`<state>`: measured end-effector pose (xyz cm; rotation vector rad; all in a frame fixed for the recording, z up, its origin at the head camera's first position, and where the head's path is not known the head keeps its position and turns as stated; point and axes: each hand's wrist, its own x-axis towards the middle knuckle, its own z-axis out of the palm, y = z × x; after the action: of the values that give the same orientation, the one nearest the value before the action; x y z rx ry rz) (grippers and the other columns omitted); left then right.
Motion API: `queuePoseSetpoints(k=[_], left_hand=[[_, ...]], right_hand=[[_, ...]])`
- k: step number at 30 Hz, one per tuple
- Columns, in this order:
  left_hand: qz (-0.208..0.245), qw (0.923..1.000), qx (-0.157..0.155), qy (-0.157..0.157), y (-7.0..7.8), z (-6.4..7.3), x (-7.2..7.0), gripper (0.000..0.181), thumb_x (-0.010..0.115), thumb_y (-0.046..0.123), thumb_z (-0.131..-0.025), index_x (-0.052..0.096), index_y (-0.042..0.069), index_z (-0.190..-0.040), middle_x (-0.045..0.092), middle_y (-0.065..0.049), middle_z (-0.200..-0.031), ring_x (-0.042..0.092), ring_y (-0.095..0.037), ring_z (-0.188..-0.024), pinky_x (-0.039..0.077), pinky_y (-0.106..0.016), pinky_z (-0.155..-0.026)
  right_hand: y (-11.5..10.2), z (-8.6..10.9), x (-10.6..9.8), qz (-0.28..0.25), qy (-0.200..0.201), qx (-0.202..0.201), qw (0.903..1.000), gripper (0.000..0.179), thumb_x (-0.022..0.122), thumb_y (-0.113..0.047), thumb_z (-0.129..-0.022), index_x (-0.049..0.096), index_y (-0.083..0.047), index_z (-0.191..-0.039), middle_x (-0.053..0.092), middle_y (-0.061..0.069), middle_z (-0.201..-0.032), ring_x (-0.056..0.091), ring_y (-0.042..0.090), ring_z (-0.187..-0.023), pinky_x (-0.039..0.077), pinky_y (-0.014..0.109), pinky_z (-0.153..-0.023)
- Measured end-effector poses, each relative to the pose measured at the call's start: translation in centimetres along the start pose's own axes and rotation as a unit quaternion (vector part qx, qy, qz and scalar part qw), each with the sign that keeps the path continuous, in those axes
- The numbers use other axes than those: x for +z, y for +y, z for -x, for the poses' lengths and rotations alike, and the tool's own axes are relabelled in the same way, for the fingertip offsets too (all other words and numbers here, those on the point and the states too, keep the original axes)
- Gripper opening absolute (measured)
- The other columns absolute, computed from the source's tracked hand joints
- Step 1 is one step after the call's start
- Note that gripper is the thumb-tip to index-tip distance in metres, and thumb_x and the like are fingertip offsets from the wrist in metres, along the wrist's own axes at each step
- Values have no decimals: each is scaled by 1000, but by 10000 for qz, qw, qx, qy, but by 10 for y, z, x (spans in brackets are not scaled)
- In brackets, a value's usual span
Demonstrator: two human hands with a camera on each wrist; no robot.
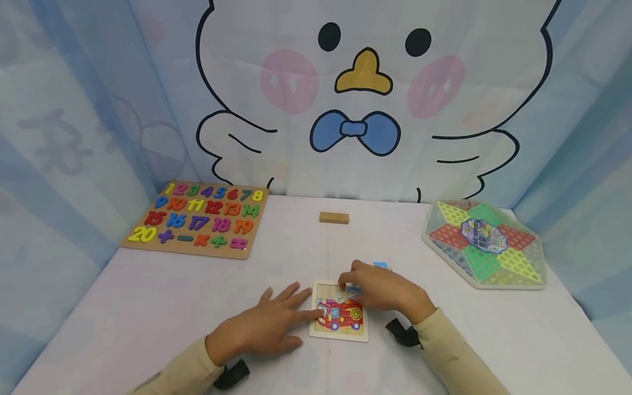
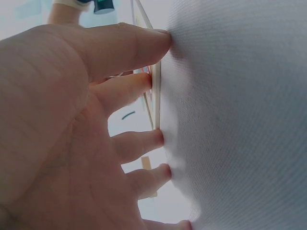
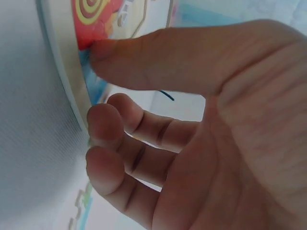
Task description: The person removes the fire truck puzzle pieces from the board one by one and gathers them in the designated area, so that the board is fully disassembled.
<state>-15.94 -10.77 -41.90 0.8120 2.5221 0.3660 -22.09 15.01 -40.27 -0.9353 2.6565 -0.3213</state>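
Observation:
A small wooden jigsaw puzzle [image 1: 338, 336] with a red fire truck picture lies flat near the front of the table. My left hand [image 1: 264, 329] is spread on its left, the index fingertip on the truck picture and the other fingers on the tabletop. Over the upper right part of the puzzle, my right hand [image 1: 382, 288] pinches a blue puzzle piece [image 1: 353, 290] between thumb and curled fingers. In the right wrist view the thumb touches blue artwork [image 3: 91, 79] beside the red truck. Another blue piece [image 1: 381, 264] lies partly hidden behind the right hand.
A number board [image 1: 187, 238] with colourful digits and signs lies at the back left. A small wooden block [image 1: 333, 218] sits at the back centre. At the back right rests a hexagonal board game box [image 1: 484, 241]. Printed curtains [image 1: 355, 175] enclose the table.

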Motion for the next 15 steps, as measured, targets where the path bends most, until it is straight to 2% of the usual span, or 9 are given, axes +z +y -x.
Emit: queuePoseSetpoints(k=[7,12,15], left_hand=[[18,10000,45,41,-1,1,0,58,73,37,-95,51,43,-149,30,-5,-166,17,-36,-155,18,-75,-113],[39,10000,52,62,0,2,0,58,73,37,-95,52,42,-149,30,-5,-167,17,-36,-155,19,-75,-113],[22,10000,50,73,0,1,1,58,73,37,-95,52,42,-149,30,-5,-167,17,-36,-155,19,-74,-113]], right_hand=[[-1,2,-2,281,10,21,9996,22,78,-5,-88,74,-19,-105,58,1,-98,53,14,-74,54,33,-72],[-2,2,-1,234,48,-42,9997,19,79,-10,-88,70,-18,-102,56,0,-95,52,14,-73,52,32,-69],[-1,1,0,176,100,-223,9995,17,79,-10,-88,67,-17,-98,55,-2,-93,51,13,-73,50,30,-68]])
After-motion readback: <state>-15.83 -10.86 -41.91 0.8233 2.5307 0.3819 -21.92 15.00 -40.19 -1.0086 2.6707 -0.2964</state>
